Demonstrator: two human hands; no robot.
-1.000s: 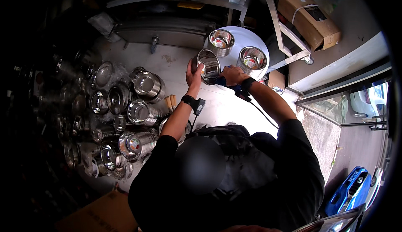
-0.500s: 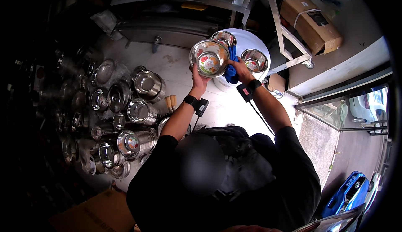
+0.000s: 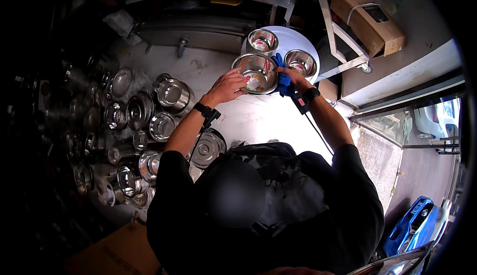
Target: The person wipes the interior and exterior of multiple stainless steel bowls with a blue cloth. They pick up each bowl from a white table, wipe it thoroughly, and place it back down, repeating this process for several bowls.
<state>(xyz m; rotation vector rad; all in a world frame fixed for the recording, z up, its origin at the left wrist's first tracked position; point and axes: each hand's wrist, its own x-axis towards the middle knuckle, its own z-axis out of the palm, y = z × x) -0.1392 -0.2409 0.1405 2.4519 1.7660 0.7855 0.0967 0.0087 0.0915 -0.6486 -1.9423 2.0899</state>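
Left fingers (image 3: pixel 237 82): on the steel bowl's (image 3: pixel 256 68) left rim; I can't tell if gripping.
Bowl: by the white bench's (image 3: pixel 290 39) near-left edge, mouth upward, axis roughly upright.
Right fingers (image 3: pixel 287 71): closed on blue cloth (image 3: pixel 283 82).

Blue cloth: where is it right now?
In the head view, the blue cloth is in the right hand, just right of upper centre, between the large steel bowl and the smaller rightmost bowl.
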